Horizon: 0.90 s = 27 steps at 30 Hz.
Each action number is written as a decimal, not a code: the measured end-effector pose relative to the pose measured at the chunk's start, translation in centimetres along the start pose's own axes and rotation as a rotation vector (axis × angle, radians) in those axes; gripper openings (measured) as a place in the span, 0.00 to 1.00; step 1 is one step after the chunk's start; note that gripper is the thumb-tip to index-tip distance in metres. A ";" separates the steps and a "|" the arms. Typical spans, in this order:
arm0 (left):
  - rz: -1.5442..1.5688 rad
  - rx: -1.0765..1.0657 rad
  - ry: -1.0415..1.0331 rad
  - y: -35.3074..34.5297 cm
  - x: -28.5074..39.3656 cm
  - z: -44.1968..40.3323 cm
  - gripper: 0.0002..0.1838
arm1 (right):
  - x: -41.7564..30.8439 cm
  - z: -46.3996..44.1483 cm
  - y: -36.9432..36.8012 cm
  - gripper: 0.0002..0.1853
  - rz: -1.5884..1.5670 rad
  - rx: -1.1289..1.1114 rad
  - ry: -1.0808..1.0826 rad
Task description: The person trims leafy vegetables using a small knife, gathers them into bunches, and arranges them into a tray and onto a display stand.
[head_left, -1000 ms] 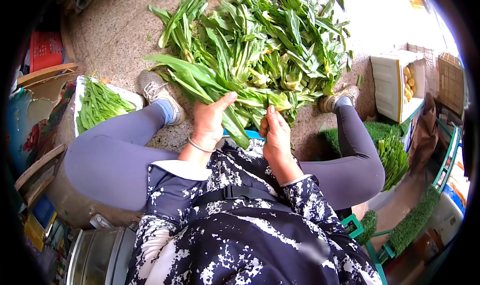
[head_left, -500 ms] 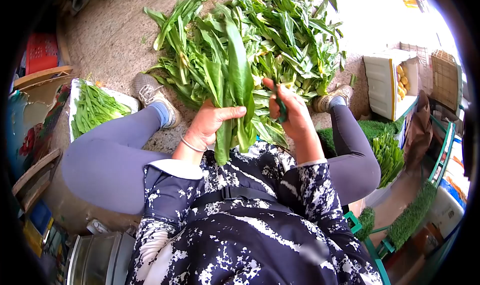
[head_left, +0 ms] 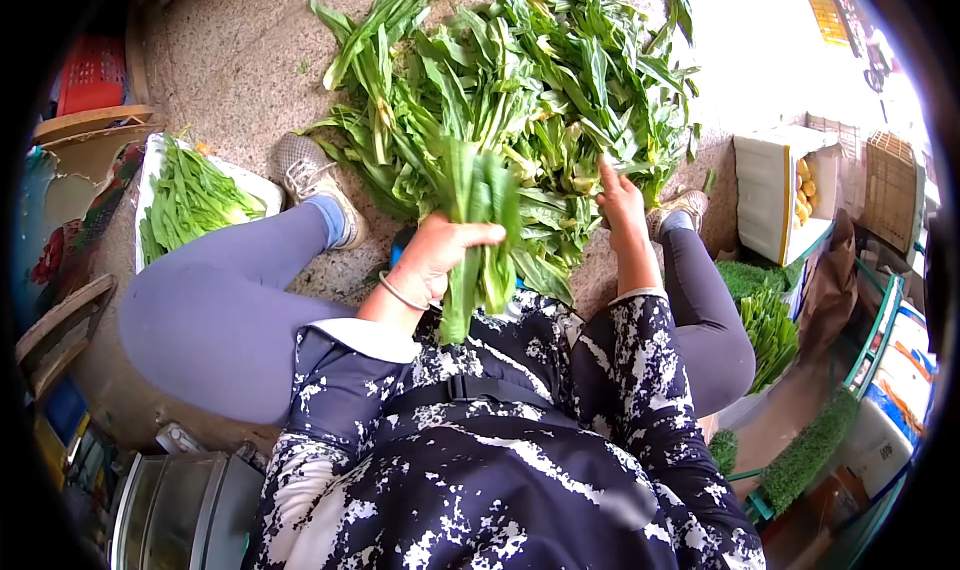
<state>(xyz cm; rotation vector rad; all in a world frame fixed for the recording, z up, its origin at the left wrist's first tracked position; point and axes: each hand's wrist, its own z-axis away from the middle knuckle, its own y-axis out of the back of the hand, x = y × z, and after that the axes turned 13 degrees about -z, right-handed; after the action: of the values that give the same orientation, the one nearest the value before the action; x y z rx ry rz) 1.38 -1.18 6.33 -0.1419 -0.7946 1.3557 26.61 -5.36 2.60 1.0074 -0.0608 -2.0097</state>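
Observation:
My left hand [head_left: 435, 260] is closed round a bunch of long-leaf lettuce [head_left: 478, 195], thumb across it, above my lap. The upper leaves are blurred. My right hand [head_left: 624, 208] is over the near right edge of a big pile of the same lettuce [head_left: 570, 60] on the floor. Its index finger points forward and the other fingers curl in. The small green-handled tool, which looks like a knife, seen in this hand half a second ago is hidden by the hand now.
On the left, a white tray [head_left: 270, 192] holds more leafy greens beside my shoe [head_left: 310, 175]. To the right stand a white foam box [head_left: 765, 185] with yellowish produce, a wicker crate [head_left: 893, 180] and a bundle of upright greens [head_left: 770, 335]. A metal-edged box [head_left: 185, 510] sits at lower left.
My right hand has moved away from the bunch, to the right, over the pile's edge. My left hand keeps hold of the lettuce, whose leaves have swung and sit lower.

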 end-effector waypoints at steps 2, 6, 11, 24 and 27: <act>-0.047 0.344 -0.006 2.3 -1.6 -1.4 0.10 | 0.3 -1.1 -2.0 0.49 0.349 -0.132 0.234; 0.145 0.636 -0.248 3.8 -0.5 -0.7 0.07 | -0.8 -0.4 -9.6 0.18 0.454 -0.291 0.452; 0.112 0.718 -0.329 4.7 0.0 -0.4 0.07 | -3.0 2.6 -17.0 0.26 1.016 -0.303 0.360; -0.037 0.420 -0.489 2.2 2.5 -0.3 0.20 | -2.2 6.9 -8.6 0.13 0.334 -0.610 0.298; -0.156 0.325 -0.584 1.4 2.6 -0.1 0.25 | -1.4 8.8 -7.7 0.10 0.164 -0.684 0.262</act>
<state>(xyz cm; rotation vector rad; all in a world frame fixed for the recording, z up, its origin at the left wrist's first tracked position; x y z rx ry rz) 0.27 1.51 6.65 0.5853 -1.0265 1.3702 15.88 -2.25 6.35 0.7704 0.6234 -1.5547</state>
